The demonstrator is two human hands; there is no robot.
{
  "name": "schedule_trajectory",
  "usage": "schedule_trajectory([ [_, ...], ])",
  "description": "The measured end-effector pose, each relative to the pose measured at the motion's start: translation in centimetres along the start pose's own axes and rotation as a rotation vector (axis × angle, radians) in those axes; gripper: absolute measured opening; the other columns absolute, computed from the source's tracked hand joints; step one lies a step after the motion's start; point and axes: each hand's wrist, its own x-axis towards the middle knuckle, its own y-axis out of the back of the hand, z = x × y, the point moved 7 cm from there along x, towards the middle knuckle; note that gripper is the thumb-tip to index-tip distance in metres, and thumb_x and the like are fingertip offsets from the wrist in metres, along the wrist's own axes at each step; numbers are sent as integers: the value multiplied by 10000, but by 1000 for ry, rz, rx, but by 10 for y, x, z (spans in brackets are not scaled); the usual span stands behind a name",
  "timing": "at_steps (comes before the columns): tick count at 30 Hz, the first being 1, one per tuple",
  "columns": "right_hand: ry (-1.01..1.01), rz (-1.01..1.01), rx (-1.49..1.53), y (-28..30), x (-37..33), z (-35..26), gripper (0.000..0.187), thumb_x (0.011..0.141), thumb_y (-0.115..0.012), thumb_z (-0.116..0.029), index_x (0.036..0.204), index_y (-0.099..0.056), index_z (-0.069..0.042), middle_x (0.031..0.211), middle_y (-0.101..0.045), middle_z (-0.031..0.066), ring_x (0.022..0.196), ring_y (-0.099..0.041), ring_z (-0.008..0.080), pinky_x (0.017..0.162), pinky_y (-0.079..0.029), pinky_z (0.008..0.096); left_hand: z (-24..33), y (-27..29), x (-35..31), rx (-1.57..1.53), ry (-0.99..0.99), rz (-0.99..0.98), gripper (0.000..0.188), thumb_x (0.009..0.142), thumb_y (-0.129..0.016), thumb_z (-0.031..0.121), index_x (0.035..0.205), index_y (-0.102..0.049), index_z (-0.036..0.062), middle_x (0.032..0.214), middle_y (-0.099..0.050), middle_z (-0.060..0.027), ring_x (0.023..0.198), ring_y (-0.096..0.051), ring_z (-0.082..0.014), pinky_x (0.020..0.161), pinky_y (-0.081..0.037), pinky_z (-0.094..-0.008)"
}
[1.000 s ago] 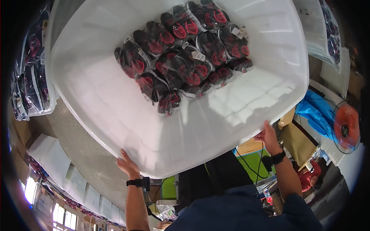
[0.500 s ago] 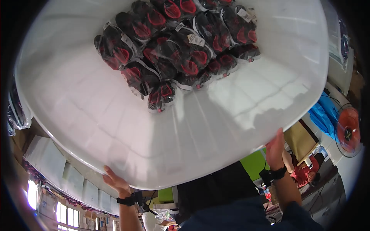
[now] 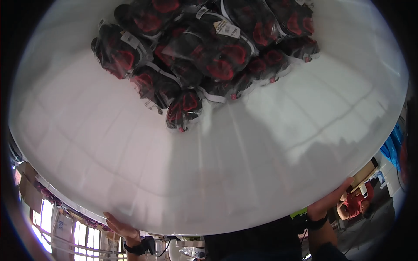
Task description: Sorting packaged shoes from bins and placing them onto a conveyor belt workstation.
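A big white plastic tub [image 3: 204, 187] fills most of the view, its curved near rim toward me. Against its near left rim is my left hand [image 3: 124, 230], thumb at the edge and the other fingers partly hidden. My right hand [image 3: 328, 203] grips the near right rim, its fingers mostly behind the wall. Inside, toward the far end, lies a pile of black-and-red shoes [image 3: 226, 56] in clear plastic bags, some with white paper tags. Neither hand touches the shoes.
A person in a red top [image 3: 359, 202] is at the right, beyond the tub. Blue plastic sheeting [image 3: 393, 145] shows at the right edge. Bright windows [image 3: 85, 237] and stacked goods lie at the lower left.
The tub looks larger and closer, covering more of the room. Both hands, still at its rim, have moved lower in the picture and farther apart. The shoes remain piled inside.
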Motion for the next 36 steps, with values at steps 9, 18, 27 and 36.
schedule_trajectory([
  [9,1,-80,98,23,5,18,777,1075,-249,-637,1543,-332,-23,1510,-444,106,1348,-452,232,1141,-346,378,10,-20,-7,-92,-93,-32,698,1081,-383,550,1487,-386,-17,1415,-507,-159,1220,-575,-305,994,-534,-431],
  [18,-8,-82,-201,36,-2,24,803,1065,-268,-648,1548,-314,-8,1503,-456,124,1352,-474,256,1131,-382,399,28,-36,-19,189,-125,-14,681,1086,-362,560,1461,-440,-3,1316,-568,-116,1123,-604,-257,923,-551,-396],
  [27,216,-90,-434,23,5,12,794,1078,-275,-618,1514,-349,41,1479,-466,178,1325,-496,241,1102,-407,397,27,-35,-15,44,-58,-59,719,1072,-390,583,1484,-420,-5,1351,-563,-119,1177,-578,-259,1006,-485,-394],
  [36,964,-263,-858,-55,11,-234,288,1011,-506,-107,1179,-580,115,1265,-564,235,1119,-596,277,974,-492,386,13,-26,-10,54,15,-92,725,1042,-457,609,1329,-528,-53,1213,-594,-126,1039,-585,-239,886,-512,-407],
])
